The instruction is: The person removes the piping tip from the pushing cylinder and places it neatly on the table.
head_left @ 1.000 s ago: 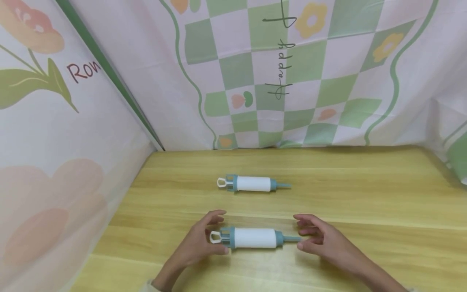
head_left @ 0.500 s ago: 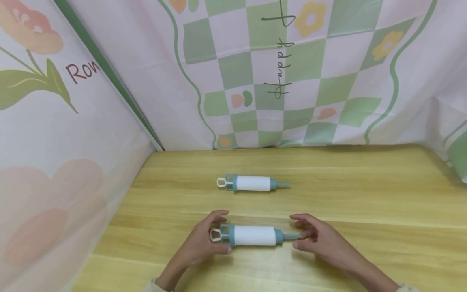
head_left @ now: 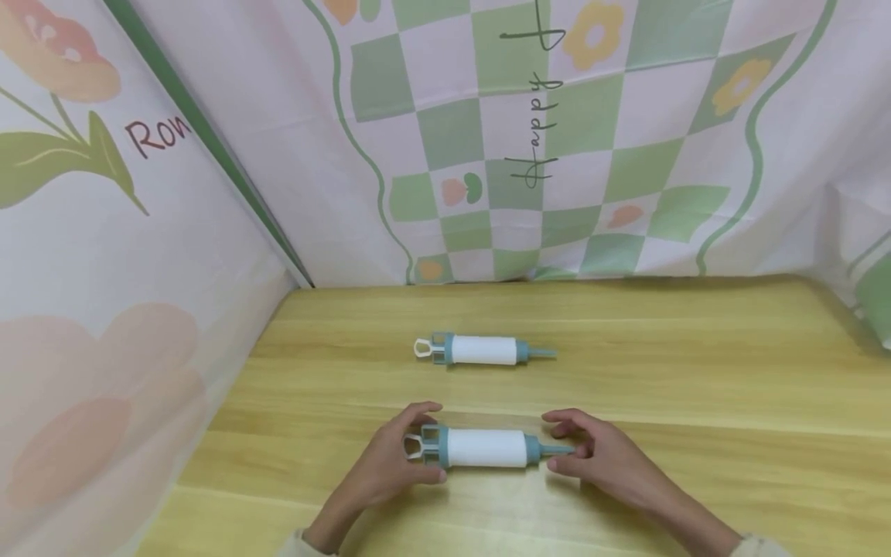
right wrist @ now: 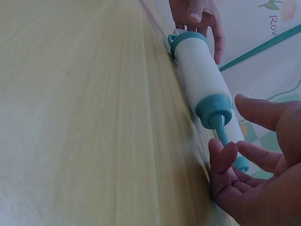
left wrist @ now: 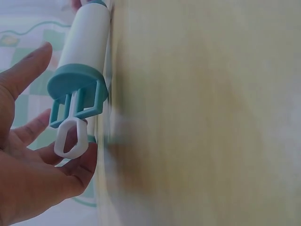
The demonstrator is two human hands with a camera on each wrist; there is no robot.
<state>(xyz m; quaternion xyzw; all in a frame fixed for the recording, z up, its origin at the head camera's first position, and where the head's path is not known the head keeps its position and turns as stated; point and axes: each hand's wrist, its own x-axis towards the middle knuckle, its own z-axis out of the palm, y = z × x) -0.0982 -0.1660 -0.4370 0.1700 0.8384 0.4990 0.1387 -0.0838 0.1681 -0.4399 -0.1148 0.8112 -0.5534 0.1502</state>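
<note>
A large syringe (head_left: 487,449) with a white barrel, teal ends and a thin teal nozzle lies lengthwise between my hands, nozzle to the right. Around its white ring handle (left wrist: 71,137), my left hand (head_left: 383,464) is spread, thumb and index finger apart on either side of the teal frame. My right hand (head_left: 609,460) is at the nozzle (right wrist: 219,128); its curved lower fingers touch or nearly touch the tip, while thumb and index finger stay apart. Whether the syringe rests fully on the table is hard to tell.
A second syringe (head_left: 485,350), similarly white and teal, lies parallel farther back on the wooden table (head_left: 696,371). Behind the table hangs a checked, flowered cloth (head_left: 578,155). Another printed cloth (head_left: 174,247) bounds the left side.
The near syringe has shifted slightly away from me. My right hand has moved left along the nozzle, and my left hand has edged right. The far syringe has stayed put.
</note>
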